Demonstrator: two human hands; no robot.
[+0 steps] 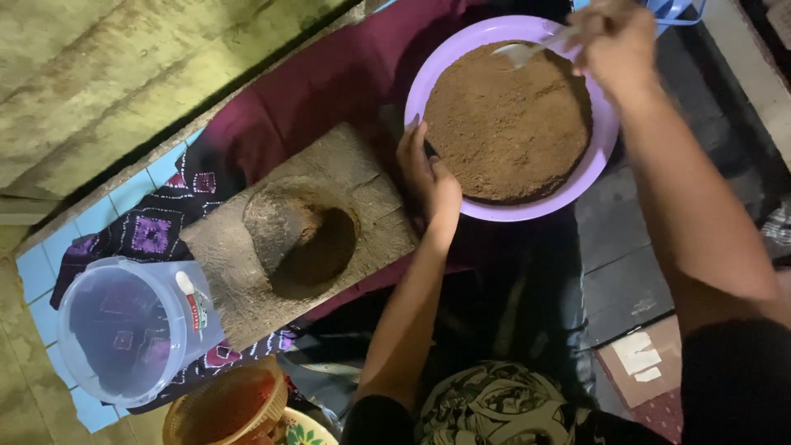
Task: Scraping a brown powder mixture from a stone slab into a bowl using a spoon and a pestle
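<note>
Head view: left hand (428,177) grip pinching purple basin (600,144) rim; right hand (616,37) grip clamped on half-hidden spoon (521,53).

Hidden and cut-off parts

The spoon (527,51) handle is covered inside the right hand's (616,39) closed fingers (597,33); the woven basket (227,408) is cropped below.

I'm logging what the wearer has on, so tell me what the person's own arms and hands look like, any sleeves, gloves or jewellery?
Both forearms are bare. The left hand and right hand wear no gloves, and no rings, watch or bracelets show. Dark, apparently black short sleeves cover the upper arms only, at the bottom edge of the view. No markings are visible on them.
</note>
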